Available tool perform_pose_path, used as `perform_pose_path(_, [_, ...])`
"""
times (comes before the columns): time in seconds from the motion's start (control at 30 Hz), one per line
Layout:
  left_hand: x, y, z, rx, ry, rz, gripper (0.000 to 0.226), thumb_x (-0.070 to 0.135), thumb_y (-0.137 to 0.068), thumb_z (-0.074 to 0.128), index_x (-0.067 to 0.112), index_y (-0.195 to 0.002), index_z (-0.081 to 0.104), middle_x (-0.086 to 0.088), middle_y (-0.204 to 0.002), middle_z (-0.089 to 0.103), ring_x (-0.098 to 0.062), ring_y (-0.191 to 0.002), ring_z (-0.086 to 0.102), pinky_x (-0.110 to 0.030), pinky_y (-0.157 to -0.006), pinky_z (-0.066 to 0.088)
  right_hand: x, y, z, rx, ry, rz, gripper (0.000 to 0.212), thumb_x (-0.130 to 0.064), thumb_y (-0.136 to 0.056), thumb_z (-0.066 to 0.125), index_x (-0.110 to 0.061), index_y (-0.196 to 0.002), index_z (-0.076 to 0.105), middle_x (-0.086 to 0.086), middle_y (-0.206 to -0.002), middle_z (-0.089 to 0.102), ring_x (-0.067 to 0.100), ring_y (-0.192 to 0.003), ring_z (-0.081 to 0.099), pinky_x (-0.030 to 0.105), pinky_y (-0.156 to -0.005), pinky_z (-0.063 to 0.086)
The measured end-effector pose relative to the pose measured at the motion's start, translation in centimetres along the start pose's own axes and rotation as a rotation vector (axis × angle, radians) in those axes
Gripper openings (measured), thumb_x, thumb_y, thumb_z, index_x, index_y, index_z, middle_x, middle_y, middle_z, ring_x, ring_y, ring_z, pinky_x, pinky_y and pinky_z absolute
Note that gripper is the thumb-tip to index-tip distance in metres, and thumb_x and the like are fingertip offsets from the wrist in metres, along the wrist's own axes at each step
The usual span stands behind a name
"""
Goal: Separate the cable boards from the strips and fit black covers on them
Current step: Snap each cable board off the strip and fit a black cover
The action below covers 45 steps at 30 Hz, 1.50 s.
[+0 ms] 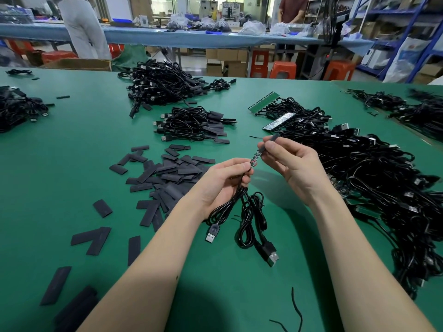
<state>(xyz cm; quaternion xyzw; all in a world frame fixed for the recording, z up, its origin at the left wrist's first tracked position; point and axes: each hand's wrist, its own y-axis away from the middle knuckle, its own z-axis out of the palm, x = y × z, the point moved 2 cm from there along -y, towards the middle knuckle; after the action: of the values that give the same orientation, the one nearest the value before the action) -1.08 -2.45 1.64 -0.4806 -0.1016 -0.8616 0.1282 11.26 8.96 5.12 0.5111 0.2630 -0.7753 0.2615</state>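
My left hand (225, 180) pinches the wire end of a small cable board (255, 156) above the green table, and its black USB cable (249, 221) hangs down from that hand. My right hand (294, 164) pinches a black cover (269, 142) whose lower end sits over the board's far tip. Loose black covers (167, 173) lie scattered to the left. Green strips of boards (262, 103) with cables attached lie at the right.
Finished cables with covers are piled at centre back (194, 123) and further back (163, 85). A big heap of cables (383, 178) fills the right side. More cables lie at the far left (16, 106). People stand at a long bench (191, 37) behind.
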Motion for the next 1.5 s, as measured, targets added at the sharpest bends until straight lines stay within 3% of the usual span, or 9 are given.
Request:
perform_pose_path(0.3, [0.3,0.4,0.4,-0.039,-0.054,-0.020,0.009,-0.001,-0.095,0.054,0.002,-0.100,0.061,-0.002,-0.071,0.064,-0.009,-0.059,0.054,-0.016,-0.060,0.046,-0.1,0.2,-0.6,-0.052,-0.007,0.111,0.025,-0.014,-0.077,0.073,-0.005,-0.100,0.074,0.010,-0.094,0.077,0.012,-0.088,0.073,0.018,-0.076,0.057])
perform_pose_path(0.5, [0.2,0.5,0.3,-0.076,-0.064,-0.032,0.017,0.006,-0.083,0.063,0.004,-0.099,0.065,-0.002,-0.072,0.064,-0.008,-0.060,0.055,-0.017,-0.060,0.047,-0.3,0.6,-1.1,-0.130,-0.025,0.227,0.014,-0.014,-0.079,0.070,-0.011,-0.088,0.081,0.010,-0.095,0.077,0.012,-0.084,0.074,0.017,-0.073,0.057])
perform_pose_path(0.63, [0.3,0.4,0.0,-0.083,-0.034,-0.020,0.021,0.004,-0.085,0.063,0.008,-0.106,0.062,-0.004,-0.074,0.065,-0.010,-0.062,0.055,-0.018,-0.062,0.048,-0.5,0.7,-1.1,-0.155,-0.012,0.223,0.014,-0.014,-0.079,0.070,-0.013,-0.087,0.082,0.009,-0.097,0.078,0.012,-0.085,0.074,0.017,-0.075,0.057])
perform_pose_path(0.8, [0.4,0.4,-0.2,-0.090,0.006,0.005,0.019,0.004,-0.082,0.066,0.011,-0.095,0.055,-0.005,-0.073,0.065,-0.010,-0.060,0.054,-0.019,-0.061,0.048,0.0,0.7,-0.4,-0.153,-0.073,0.156,0.017,-0.011,-0.079,0.070,-0.011,-0.094,0.077,0.009,-0.098,0.077,0.012,-0.091,0.073,0.019,-0.078,0.057])
perform_pose_path(0.97, [0.4,0.5,-0.3,-0.144,0.027,0.011,0.015,0.001,-0.087,0.061,0.011,-0.090,0.052,-0.005,-0.075,0.064,-0.010,-0.061,0.053,-0.018,-0.062,0.047,0.6,0.9,0.3,-0.211,-0.025,0.193,0.016,-0.013,-0.079,0.071,-0.011,-0.092,0.080,0.008,-0.097,0.077,0.009,-0.075,0.072,0.018,-0.076,0.057])
perform_pose_path(1.2, [0.4,0.3,-0.4,-0.124,0.021,0.016,0.018,-0.001,-0.087,0.064,0.011,-0.088,0.050,-0.005,-0.075,0.065,-0.010,-0.061,0.054,-0.018,-0.061,0.047,0.6,0.8,0.0,-0.260,0.077,0.196,0.015,-0.022,-0.077,0.074,-0.018,-0.090,0.081,0.005,-0.097,0.076,0.008,-0.079,0.068,0.017,-0.071,0.055])
perform_pose_path(1.37, [0.6,-0.1,-0.5,-0.004,-0.117,0.099,0.012,0.004,-0.089,0.067,0.009,-0.093,0.057,-0.005,-0.076,0.069,-0.012,-0.065,0.058,-0.019,-0.067,0.051,1.4,0.3,0.0,-0.128,0.015,0.189,0.015,-0.019,-0.076,0.076,-0.010,-0.087,0.080,0.008,-0.093,0.076,0.007,-0.072,0.066,0.014,-0.068,0.055])
perform_pose_path(1.5, [0.6,0.1,-0.7,0.098,-0.453,0.252,0.016,0.002,-0.085,0.076,0.014,-0.092,0.068,0.000,-0.079,0.072,-0.014,-0.071,0.067,-0.023,-0.077,0.054,1.4,-0.1,-0.5,-0.045,-0.112,0.215,0.024,-0.013,-0.076,0.075,0.000,-0.096,0.073,0.011,-0.091,0.077,0.010,-0.073,0.072,0.015,-0.069,0.056])
